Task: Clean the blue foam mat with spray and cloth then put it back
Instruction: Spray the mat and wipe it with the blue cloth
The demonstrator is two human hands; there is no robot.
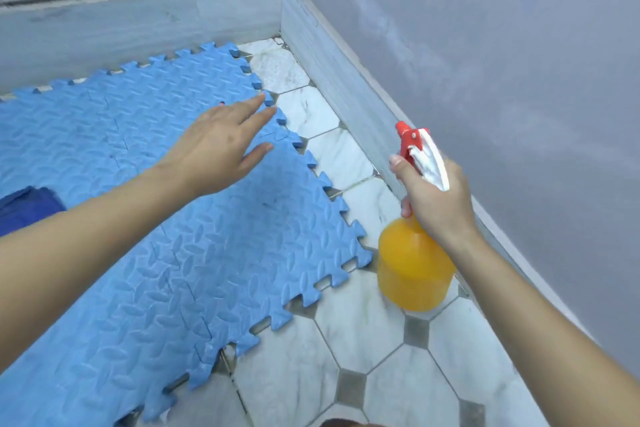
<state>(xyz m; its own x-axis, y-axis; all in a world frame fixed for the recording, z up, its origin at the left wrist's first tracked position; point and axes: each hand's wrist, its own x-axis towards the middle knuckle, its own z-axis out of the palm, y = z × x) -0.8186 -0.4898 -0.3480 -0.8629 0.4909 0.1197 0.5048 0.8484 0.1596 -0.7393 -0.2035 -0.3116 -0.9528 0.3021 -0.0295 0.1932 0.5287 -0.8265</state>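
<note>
A view from above looks down at two bare forearms reaching over a floor in the corner of a room. Blue foam mat tiles [194,253], with a raised leaf-like pattern and jigsaw-toothed edges, lie flat and interlocked across the left and middle of the floor, reaching back to the far skirting board [138,28]. To their right is a bare strip of white marbled floor tiles [360,322] with small grey diamond insets, running along the grey right-hand wall [502,45]. The left hand [221,146] stretches forward over the mat near its toothed right edge, palm down, fingers spread and loose, gripping nothing; whether the fingertips touch the foam cannot be told. The right hand [434,198] is wrapped around the neck of a spray bottle [414,267] with a round orange body, held upright over the bare floor tiles just beside the mat's edge. Its red and white trigger head [417,146] points toward the far corner, with one finger curled at the trigger. A dark blue cloth [27,208] lies on the mat at the left edge, partly hidden behind the left forearm.
</note>
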